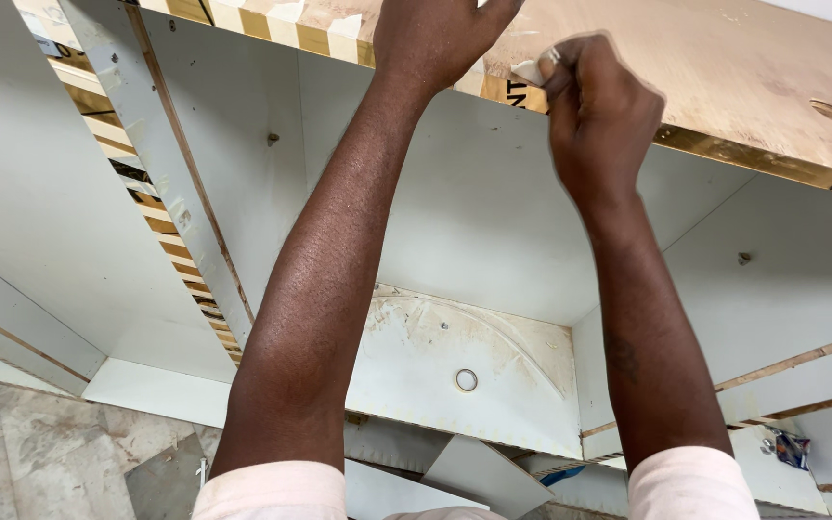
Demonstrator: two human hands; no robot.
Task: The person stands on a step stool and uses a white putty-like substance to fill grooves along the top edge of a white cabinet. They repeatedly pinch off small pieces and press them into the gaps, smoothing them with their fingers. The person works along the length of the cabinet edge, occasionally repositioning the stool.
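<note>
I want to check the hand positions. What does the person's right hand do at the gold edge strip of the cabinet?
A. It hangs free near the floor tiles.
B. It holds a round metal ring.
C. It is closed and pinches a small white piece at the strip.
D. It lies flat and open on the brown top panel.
C: the right hand is curled shut, gripping a small white piece against the gold edge strip.

Looks like a carpentry or furniture fit-out site, not a finished room. A half-built white laminate cabinet (474, 221) is seen with bare shelves, exposed screws and gold edge banding (743, 152) partly covered in protective film. Raw plywood (724, 67) is left showing on top, and offcut panels (483, 477) are scattered on the marble floor (40, 443).
</note>
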